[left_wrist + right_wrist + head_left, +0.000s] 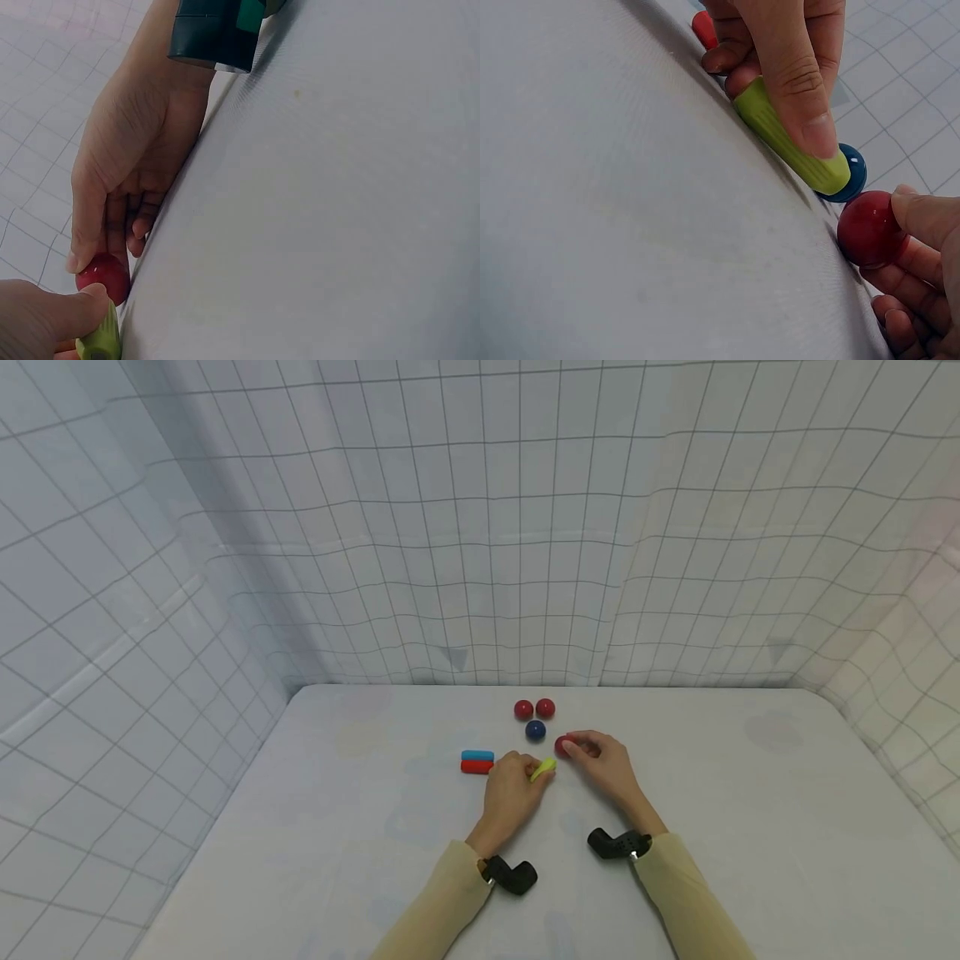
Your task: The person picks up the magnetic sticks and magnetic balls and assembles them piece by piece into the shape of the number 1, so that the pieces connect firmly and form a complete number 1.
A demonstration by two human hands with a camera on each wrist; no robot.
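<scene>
My left hand [512,789] pinches a short yellow-green ribbed stick [787,139] between thumb and fingers, low over the white table. Just to its right, my right hand [609,772] holds a glossy red ball [871,229] by thumb and fingertips. The stick's far end points toward that ball. Behind them sits a dark blue ball [536,731], which the stick partly covers in the right wrist view. Left of my left hand lie a light blue stick [477,755] and a red stick [476,767], side by side.
Two more red balls, one on the left [523,710] and one on the right [545,708], rest behind the blue ball. The white table [330,827] ends at a hanging grid-patterned sheet [465,527], with similar sheets at both sides. A black device is strapped to each wrist.
</scene>
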